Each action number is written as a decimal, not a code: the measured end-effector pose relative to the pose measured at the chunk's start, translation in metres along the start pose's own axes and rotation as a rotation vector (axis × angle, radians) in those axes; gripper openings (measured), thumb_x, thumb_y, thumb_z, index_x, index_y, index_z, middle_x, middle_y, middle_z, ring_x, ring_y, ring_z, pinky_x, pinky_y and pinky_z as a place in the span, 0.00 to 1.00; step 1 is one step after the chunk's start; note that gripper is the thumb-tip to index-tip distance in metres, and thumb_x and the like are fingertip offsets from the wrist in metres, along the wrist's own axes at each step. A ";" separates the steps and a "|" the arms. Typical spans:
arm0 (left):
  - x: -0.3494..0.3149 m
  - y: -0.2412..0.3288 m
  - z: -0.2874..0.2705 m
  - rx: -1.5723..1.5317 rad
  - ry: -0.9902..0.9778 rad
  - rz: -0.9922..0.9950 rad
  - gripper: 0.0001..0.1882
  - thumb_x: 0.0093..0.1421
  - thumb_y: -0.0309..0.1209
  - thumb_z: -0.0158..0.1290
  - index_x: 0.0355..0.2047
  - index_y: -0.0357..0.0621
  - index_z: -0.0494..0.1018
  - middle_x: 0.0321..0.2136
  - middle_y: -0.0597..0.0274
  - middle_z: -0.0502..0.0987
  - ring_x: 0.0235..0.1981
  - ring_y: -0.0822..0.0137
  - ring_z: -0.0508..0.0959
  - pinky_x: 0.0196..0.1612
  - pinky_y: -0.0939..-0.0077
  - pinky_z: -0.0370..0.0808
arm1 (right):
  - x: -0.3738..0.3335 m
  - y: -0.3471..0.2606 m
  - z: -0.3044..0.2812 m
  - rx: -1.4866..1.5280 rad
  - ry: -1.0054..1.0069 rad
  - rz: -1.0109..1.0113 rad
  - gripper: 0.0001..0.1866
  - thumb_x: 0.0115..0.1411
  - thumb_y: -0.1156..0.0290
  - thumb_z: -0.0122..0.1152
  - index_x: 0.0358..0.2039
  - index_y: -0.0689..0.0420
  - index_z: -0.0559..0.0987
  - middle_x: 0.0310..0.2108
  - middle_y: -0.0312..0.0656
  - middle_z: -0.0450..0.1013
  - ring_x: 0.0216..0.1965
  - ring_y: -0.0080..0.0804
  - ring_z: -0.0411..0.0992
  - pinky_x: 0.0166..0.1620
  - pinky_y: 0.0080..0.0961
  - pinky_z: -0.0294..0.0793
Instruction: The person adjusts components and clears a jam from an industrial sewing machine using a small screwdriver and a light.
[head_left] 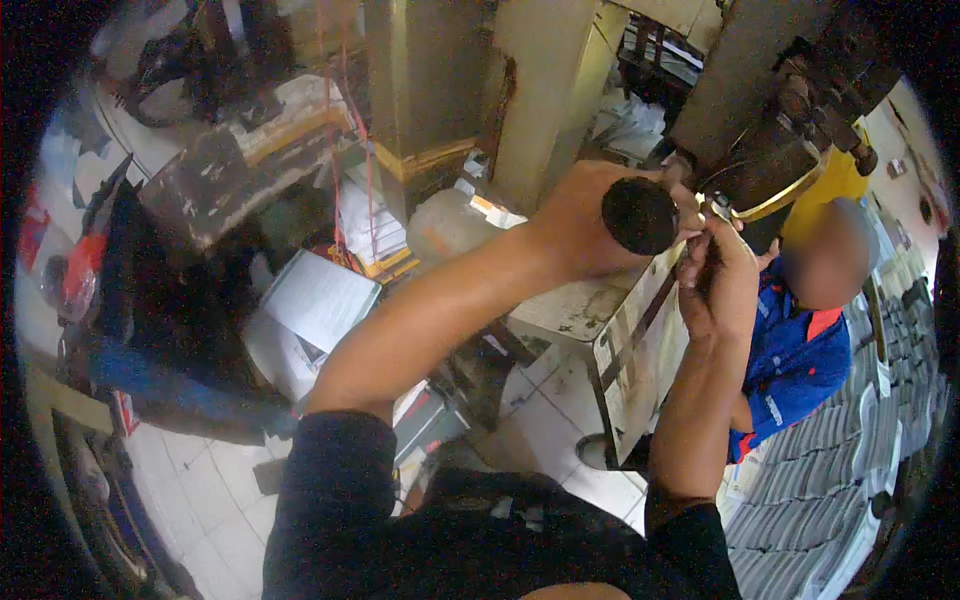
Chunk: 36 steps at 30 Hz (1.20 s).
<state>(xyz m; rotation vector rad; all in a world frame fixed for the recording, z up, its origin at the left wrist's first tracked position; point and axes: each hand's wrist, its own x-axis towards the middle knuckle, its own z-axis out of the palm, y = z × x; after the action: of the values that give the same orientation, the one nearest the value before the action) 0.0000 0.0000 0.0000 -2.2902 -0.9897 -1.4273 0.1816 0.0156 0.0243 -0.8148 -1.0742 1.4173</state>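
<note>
Both my arms reach out to the dark metal machine (765, 150) at the upper right. My left hand (590, 205) is closed beside it, its fingertips near my right hand's. A round black disc (640, 216) covers much of the left hand, so what its fingers hold is hidden. My right hand (722, 265) is closed, palm side showing, with fingertips pinched at a small shiny metal part (716, 207) on the machine. From there a curved brass-coloured strip (790, 190) runs off to the right.
A person in a blue shirt (800, 355) is close on the right, beside long stacks of grey sheets (830, 460). Below my hands is a worn pale machine table (570, 310). Papers (320, 295) and red strings (335, 150) are on the left; tiled floor (545, 400) lies below.
</note>
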 end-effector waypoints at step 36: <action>0.006 0.012 0.006 -0.441 0.104 -0.254 0.11 0.53 0.35 0.64 0.30 0.43 0.77 0.27 0.62 0.80 0.28 0.68 0.80 0.33 0.76 0.75 | -0.006 0.018 -0.012 -0.099 -0.167 -0.224 0.15 0.63 0.68 0.59 0.47 0.64 0.78 0.30 0.32 0.73 0.25 0.16 0.67 0.27 0.14 0.65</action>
<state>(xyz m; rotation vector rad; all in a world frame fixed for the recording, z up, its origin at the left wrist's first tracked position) 0.0142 -0.0033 0.0034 -2.4109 -1.0477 -2.0227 0.1873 0.0124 0.0026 -0.6312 -1.3299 1.2667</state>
